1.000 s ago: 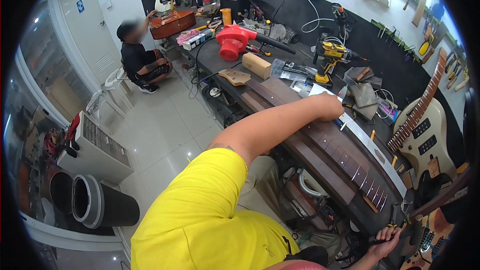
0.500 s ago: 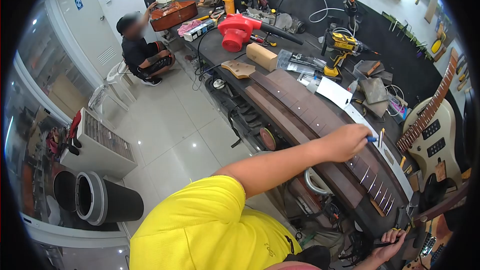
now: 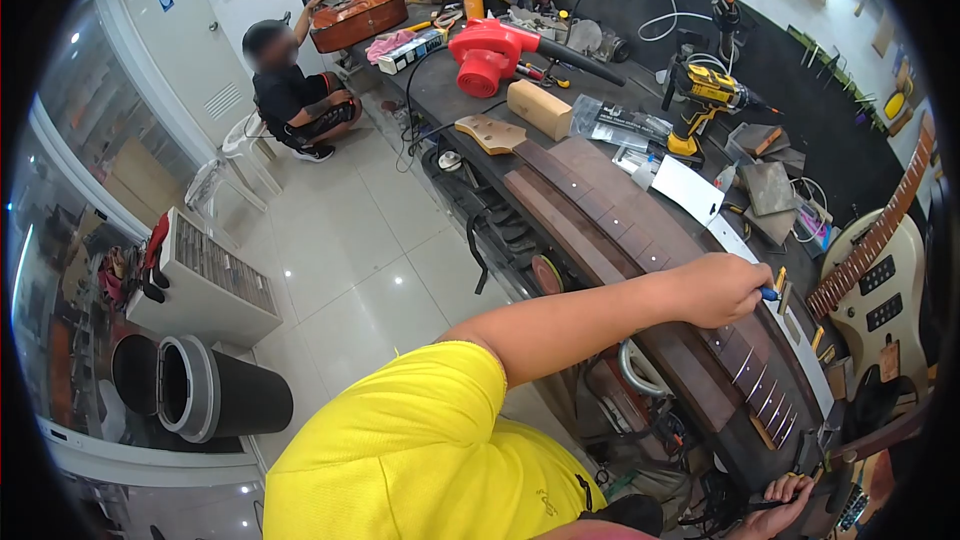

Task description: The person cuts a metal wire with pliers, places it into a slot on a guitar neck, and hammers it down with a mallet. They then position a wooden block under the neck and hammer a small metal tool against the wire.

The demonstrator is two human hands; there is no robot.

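Note:
A dark guitar neck [image 3: 640, 240] with fret slots lies along the front of the black workbench [image 3: 440, 90], its pale headstock [image 3: 490, 135] at the far end. My left hand [image 3: 725, 288] is closed on a small blue-handled tool [image 3: 768, 293] over the fretboard, near the frets at the body end. My right hand [image 3: 785, 495] is low at the bench's front edge, curled around a dark handle [image 3: 770, 505] that is mostly hidden. A long metal ruler [image 3: 770, 305] lies beside the neck.
A cream electric guitar [image 3: 875, 285] lies at the right. A yellow drill [image 3: 705, 90], red blower [image 3: 490, 50], wooden block [image 3: 540, 110] and sanding blocks [image 3: 770, 185] crowd the bench. A person [image 3: 295, 95] crouches by an acoustic guitar [image 3: 355, 20]. A black bin [image 3: 205, 400] lies on the floor.
My left hand has slid along the fretboard from the middle of the neck toward the body end. My right hand has stayed at the bench's front edge.

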